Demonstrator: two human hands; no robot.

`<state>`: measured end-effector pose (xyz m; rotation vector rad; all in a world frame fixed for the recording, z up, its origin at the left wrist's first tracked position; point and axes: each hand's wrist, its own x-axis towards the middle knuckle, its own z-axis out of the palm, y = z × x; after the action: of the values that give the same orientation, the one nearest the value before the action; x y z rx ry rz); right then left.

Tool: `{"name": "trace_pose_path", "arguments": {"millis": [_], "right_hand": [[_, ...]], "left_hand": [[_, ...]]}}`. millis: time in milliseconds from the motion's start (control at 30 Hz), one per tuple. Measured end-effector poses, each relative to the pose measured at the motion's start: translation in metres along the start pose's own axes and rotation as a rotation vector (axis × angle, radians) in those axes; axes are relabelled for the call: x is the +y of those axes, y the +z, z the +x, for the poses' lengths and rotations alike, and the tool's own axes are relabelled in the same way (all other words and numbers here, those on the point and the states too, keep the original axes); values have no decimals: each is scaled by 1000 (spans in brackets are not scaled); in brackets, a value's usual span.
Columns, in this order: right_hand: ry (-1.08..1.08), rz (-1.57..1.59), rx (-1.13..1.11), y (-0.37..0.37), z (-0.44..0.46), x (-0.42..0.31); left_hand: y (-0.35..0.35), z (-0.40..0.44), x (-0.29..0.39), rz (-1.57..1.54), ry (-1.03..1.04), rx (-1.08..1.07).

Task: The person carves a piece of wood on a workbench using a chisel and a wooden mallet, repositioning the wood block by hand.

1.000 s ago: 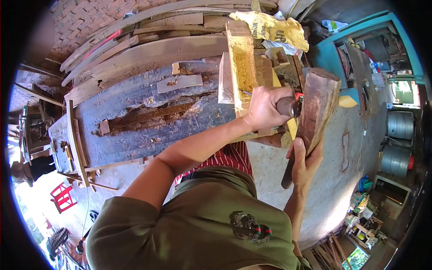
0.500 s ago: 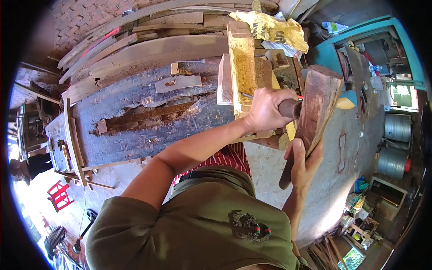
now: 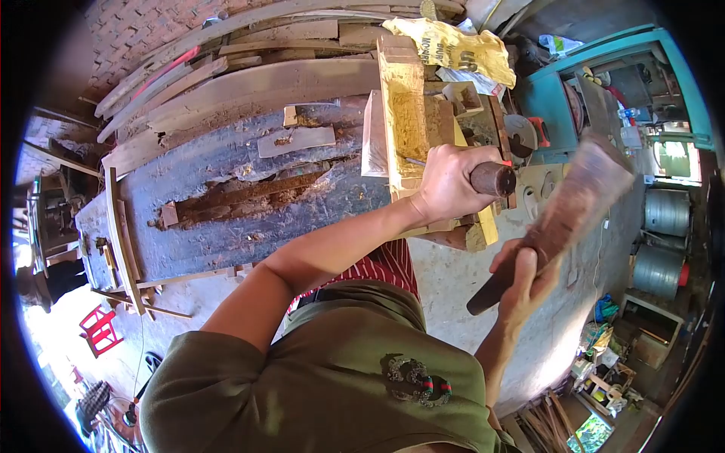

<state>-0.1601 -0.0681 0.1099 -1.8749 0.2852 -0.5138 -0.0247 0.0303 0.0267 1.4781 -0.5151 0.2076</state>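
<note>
My left hand (image 3: 455,183) is wrapped around the wooden handle of a chisel (image 3: 495,180), whose butt end faces right. The thin blade shows left of my fist, its tip at the hollowed side of a yellowish timber piece (image 3: 406,113). In my right hand (image 3: 529,287) is a worn wooden mallet (image 3: 578,200), gripped by its handle. The mallet head is blurred and tilted up to the right, apart from the chisel's butt. Under the timber lies a dark, scarred workbench (image 3: 302,204) with a long ragged hollow.
Long boards (image 3: 264,87) are stacked behind the bench. A yellow sack (image 3: 461,49) lies beyond the timber. Right of it rests a power tool with a round disc (image 3: 521,136). A red stool (image 3: 100,330) stands at lower left, and metal drums (image 3: 664,215) are at far right.
The mallet has swung right, away from the chisel's butt, with my right hand shifting slightly right. My left hand and the chisel stay nearly where they were.
</note>
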Motion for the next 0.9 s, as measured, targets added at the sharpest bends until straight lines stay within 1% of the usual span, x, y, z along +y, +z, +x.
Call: {"name": "trace_pose_path", "arguments": {"millis": [33, 67, 100, 167, 200, 233, 300, 367, 400, 500, 567, 633, 700, 733, 800, 900], "right_hand": [[5, -2, 3, -3, -1, -1], [-44, -13, -13, -6, -1, -2], [-98, -24, -30, -8, 0, -3], [-97, -40, 13, -3, 1, -2], [-15, -143, -64, -5, 2, 0], [71, -245, -140, -7, 1, 1], [123, -254, -142, -10, -4, 0], [-88, -185, -1, -12, -9, 5], [-92, -181, -7, -11, -7, 5], [73, -202, -126, -5, -2, 3], [64, -194, -132, -8, 0, 3], [137, -70, -146, -9, -1, 2], [132, -39, -118, -9, -4, 2], [133, -9, -85, -8, -6, 3], [151, -8, -85, -13, -8, 7], [168, -15, -88, -14, -11, 12]], "left_hand": [[0, -1, 0, 42, 12, -19], [0, -1, 1, 83, 26, -35], [1, -2, 1, 80, 28, -36], [4, -4, 2, 28, 50, -43], [5, -6, 2, 94, 119, -8], [6, -7, 2, 93, 119, -13], [6, -11, 0, 50, 94, 8], [6, -14, -2, 53, 99, -16], [4, -14, -3, 60, 111, -39], [4, -19, 1, 71, 139, -35], [5, -12, -3, 74, 140, -60], [6, 2, -11, 79, 136, -82], [5, 20, -21, -51, -17, 25], [-4, 27, -10, -49, -16, 24], [-22, 36, 8, -133, -138, -27], [-21, 28, 2, -141, -129, 12]]}}
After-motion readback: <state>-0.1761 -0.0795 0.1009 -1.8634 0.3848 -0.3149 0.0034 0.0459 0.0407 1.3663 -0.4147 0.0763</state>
